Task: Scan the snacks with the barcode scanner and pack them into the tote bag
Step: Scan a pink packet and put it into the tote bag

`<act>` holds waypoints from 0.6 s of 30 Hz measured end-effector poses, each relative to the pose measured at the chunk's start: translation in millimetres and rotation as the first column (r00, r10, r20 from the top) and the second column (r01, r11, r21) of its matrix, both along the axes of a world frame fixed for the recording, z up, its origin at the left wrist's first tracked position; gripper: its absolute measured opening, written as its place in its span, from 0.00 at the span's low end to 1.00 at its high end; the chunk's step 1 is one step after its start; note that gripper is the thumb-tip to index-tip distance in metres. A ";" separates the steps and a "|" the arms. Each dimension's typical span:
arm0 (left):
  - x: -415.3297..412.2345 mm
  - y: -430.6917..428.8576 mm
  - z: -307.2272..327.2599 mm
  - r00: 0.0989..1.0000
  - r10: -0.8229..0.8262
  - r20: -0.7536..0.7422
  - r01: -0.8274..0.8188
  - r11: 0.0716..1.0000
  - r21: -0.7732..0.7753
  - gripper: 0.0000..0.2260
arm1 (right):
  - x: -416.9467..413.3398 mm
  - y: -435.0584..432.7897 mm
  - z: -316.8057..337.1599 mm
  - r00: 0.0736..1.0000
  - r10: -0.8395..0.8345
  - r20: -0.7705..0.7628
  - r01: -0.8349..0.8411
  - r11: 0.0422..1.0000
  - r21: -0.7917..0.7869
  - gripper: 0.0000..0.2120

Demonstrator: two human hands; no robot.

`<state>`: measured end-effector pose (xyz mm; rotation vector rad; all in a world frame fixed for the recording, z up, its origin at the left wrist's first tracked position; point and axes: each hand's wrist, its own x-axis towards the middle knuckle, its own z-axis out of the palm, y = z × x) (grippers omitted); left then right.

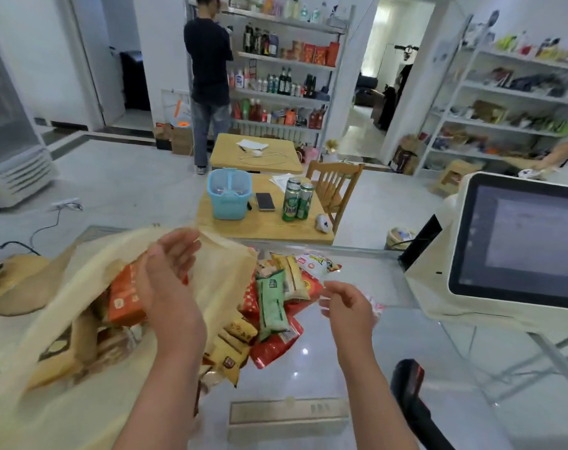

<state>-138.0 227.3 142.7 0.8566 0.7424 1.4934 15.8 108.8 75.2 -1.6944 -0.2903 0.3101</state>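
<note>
The cream tote bag (225, 271) lies on its side at the left of the glass counter (415, 345), mouth gaping toward me, with an orange packet (126, 297) and other snacks inside. My left hand (167, 277) hovers at the bag's mouth, fingers relaxed and spread, right beside the orange packet. A pile of snack packets (276, 306), green, red and yellow, sits just right of the bag. To the right of that pile my right hand (347, 306) hangs above the counter with loosely curled fingers and holds nothing. The black and red barcode scanner (406, 381) lies at the lower right.
A white checkout screen (516, 241) stands at the right of the counter. Beyond the counter is a wooden table (269, 228) with a blue basket (229, 198), green cans (297, 199) and a phone. A person (208, 76) stands at the far shelves.
</note>
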 end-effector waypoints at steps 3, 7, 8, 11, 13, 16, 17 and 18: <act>22.5 -13.7 1.1 0.998 0.060 -0.030 -0.061 0.998 -0.031 0.11 | 52.5 -20.8 -20.8 0.993 0.008 0.118 0.016 0.979 -0.202 0.08; 45.1 -34.9 -6.8 0.991 0.106 -0.086 -0.111 0.992 -0.063 0.11 | 108.0 -33.0 -50.8 0.941 0.196 0.275 0.018 0.784 -0.620 0.22; 49.0 -40.4 -10.2 0.989 0.103 -0.110 -0.109 0.992 -0.058 0.12 | 116.9 -33.9 -56.7 0.929 0.256 0.267 0.010 0.704 -0.710 0.27; 58.2 -50.9 -18.3 0.979 0.058 -0.195 -0.067 0.997 -0.037 0.12 | 133.6 -35.1 -74.6 0.915 0.361 0.178 -0.072 0.583 -0.810 0.33; 62.8 -54.3 -20.4 0.965 0.014 -0.263 -0.021 0.999 -0.027 0.12 | 139.5 -33.9 -82.3 0.931 0.333 0.150 -0.081 0.588 -0.805 0.30; 67.1 -57.0 -21.5 0.942 -0.061 -0.330 0.049 0.998 -0.045 0.12 | 144.0 -32.2 -81.8 0.962 0.245 0.120 -0.059 0.617 -0.785 0.21; 68.0 -58.3 -22.1 0.933 -0.088 -0.348 0.074 0.996 -0.053 0.12 | 142.8 -33.4 -79.2 0.968 0.236 0.085 -0.083 0.620 -0.780 0.19; 68.8 -59.6 -23.1 0.925 -0.116 -0.361 0.099 0.993 -0.063 0.12 | 140.4 -35.1 -76.3 0.973 0.224 0.048 -0.112 0.645 -0.756 0.16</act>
